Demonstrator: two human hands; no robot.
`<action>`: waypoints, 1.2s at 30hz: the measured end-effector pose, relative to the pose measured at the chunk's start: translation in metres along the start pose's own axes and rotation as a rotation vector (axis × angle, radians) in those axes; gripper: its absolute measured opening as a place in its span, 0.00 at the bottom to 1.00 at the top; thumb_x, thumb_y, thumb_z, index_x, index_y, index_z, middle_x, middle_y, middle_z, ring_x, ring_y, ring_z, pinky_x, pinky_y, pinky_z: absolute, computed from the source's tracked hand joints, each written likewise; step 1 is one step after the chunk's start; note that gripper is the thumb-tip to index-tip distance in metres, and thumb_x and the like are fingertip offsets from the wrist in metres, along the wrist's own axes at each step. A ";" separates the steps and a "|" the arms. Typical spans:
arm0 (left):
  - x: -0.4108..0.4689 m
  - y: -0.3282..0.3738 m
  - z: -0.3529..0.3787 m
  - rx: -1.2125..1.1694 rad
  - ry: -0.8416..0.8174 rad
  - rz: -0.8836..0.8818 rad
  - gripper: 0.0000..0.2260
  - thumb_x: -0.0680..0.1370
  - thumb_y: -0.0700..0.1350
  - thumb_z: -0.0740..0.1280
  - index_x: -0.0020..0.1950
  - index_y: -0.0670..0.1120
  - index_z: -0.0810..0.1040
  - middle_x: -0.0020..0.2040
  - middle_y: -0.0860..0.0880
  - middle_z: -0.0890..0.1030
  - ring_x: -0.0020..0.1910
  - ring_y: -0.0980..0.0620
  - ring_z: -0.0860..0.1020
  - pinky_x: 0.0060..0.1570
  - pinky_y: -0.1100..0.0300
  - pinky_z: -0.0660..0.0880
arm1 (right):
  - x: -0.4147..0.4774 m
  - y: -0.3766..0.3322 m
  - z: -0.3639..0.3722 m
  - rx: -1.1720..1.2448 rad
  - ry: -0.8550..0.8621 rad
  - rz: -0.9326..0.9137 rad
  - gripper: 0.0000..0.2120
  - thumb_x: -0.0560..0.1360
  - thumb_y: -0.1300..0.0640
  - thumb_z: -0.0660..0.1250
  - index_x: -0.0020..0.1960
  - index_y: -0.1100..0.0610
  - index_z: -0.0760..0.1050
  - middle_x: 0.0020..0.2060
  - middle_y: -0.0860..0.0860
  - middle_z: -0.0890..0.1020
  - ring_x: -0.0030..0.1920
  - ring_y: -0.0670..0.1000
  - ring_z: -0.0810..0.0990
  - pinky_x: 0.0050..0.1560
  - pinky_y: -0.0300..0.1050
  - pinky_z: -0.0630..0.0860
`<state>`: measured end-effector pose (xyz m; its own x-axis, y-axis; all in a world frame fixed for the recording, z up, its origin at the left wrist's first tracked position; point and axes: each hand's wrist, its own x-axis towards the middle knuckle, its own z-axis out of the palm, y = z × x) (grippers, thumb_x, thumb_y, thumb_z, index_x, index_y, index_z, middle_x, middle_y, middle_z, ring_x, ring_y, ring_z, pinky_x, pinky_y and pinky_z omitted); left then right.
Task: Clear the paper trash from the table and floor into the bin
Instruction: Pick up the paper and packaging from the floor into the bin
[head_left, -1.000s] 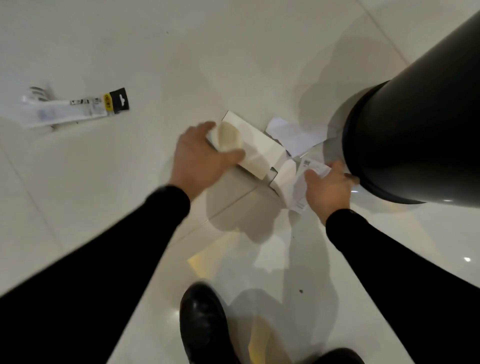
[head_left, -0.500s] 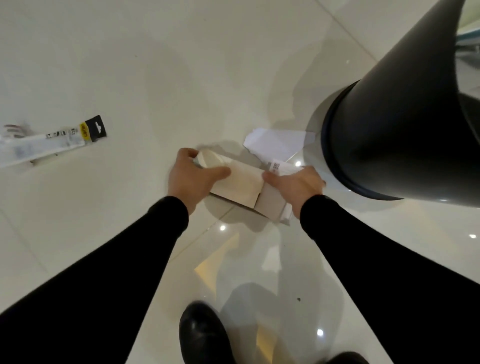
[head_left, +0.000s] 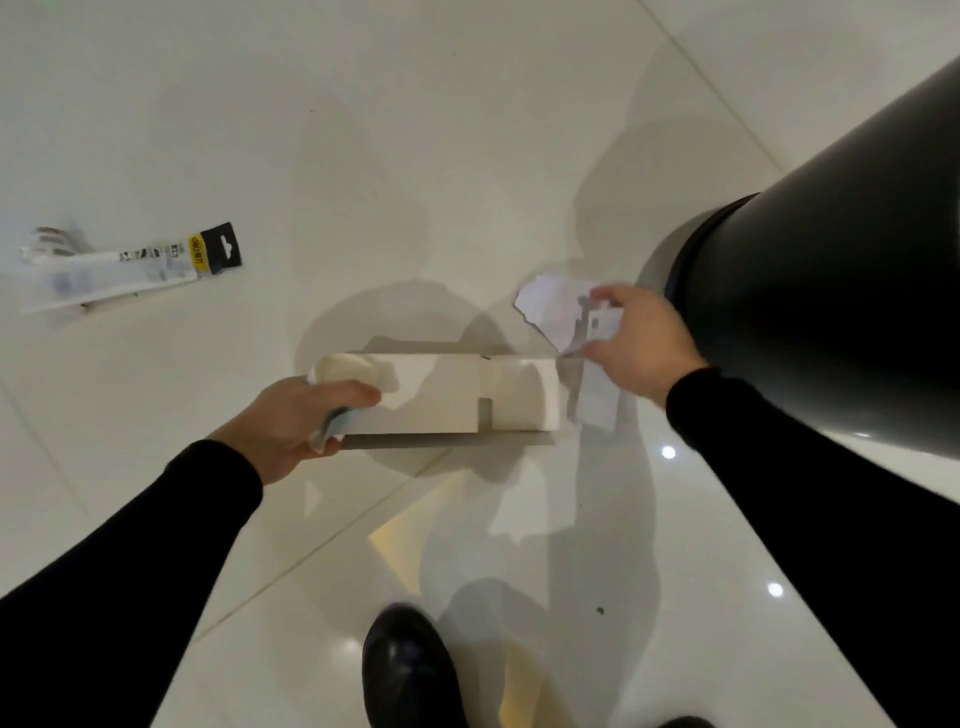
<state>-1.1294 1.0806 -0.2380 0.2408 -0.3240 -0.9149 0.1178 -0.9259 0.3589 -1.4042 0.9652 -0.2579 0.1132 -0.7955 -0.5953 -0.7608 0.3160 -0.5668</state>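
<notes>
Lying on the glossy white floor (head_left: 363, 130) at far left, a long blister pack (head_left: 130, 265) carries a black-and-yellow header card whose print is too small to read. The left hand (head_left: 296, 426), in a black sleeve, curls its fingers round the left end of a flattened white carton (head_left: 441, 400) just above the floor. The right hand (head_left: 639, 343) reaches forward and pinches white paper scraps (head_left: 556, 306) beside the dark bin (head_left: 831, 312).

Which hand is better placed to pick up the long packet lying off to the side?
Left, probably. The long packet lies on the floor on the left hand's side, though that hand grips the flattened carton. The right hand, by the bin, is pinching paper scraps.
</notes>
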 end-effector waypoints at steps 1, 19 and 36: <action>-0.002 -0.005 -0.012 0.000 0.025 0.002 0.28 0.51 0.50 0.76 0.49 0.41 0.80 0.40 0.45 0.74 0.35 0.51 0.70 0.23 0.65 0.66 | 0.008 -0.007 -0.001 -0.078 -0.017 -0.062 0.31 0.71 0.63 0.69 0.71 0.54 0.65 0.69 0.55 0.68 0.61 0.53 0.74 0.60 0.41 0.68; -0.130 0.031 -0.028 0.083 0.079 0.393 0.22 0.59 0.52 0.74 0.50 0.46 0.82 0.49 0.47 0.85 0.54 0.47 0.81 0.62 0.47 0.72 | -0.082 -0.072 -0.051 0.249 0.158 0.073 0.11 0.75 0.55 0.64 0.37 0.56 0.67 0.35 0.52 0.77 0.41 0.54 0.72 0.35 0.39 0.59; -0.273 0.197 0.228 0.640 0.332 1.100 0.31 0.64 0.45 0.76 0.64 0.53 0.68 0.47 0.53 0.73 0.46 0.54 0.70 0.43 0.64 0.67 | -0.132 -0.025 -0.267 0.572 0.167 0.304 0.39 0.73 0.46 0.64 0.77 0.53 0.47 0.77 0.52 0.53 0.72 0.57 0.64 0.71 0.54 0.64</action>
<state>-1.3913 0.9428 0.0406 0.1518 -0.9851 -0.0810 -0.7428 -0.1678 0.6481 -1.5701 0.9240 -0.0134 -0.1881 -0.6827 -0.7061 -0.2795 0.7264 -0.6278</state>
